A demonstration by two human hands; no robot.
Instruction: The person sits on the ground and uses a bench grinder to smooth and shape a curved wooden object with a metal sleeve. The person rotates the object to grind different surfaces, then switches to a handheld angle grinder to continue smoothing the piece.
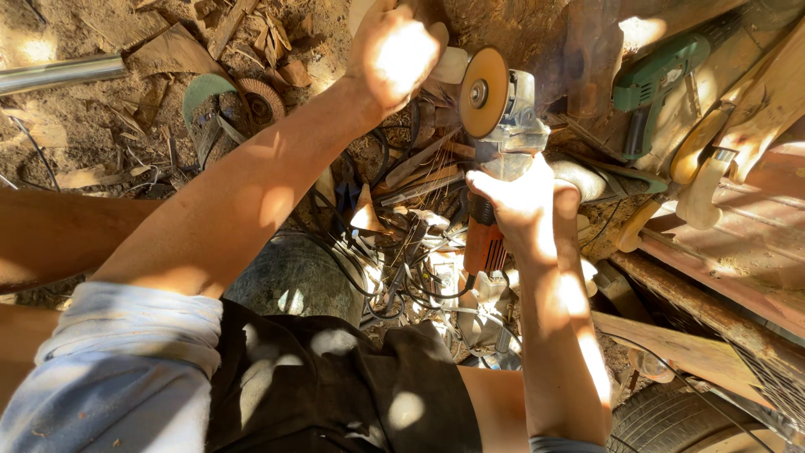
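Dirt floor (75, 126), scraps everywhere. Left hand (398, 54) grips a pale wood piece (453, 65) at 12 o'clock; right hand (520, 201) clamps the orange angle grinder (495, 117). Sanding looks underway, unfinished.

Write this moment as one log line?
left hand: holds pale wood piece | right hand: grips orange angle grinder | sanding disc: by wood

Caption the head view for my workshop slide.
Right hand grips an orange angle grinder; left hand holds a pale piece beside its disc.
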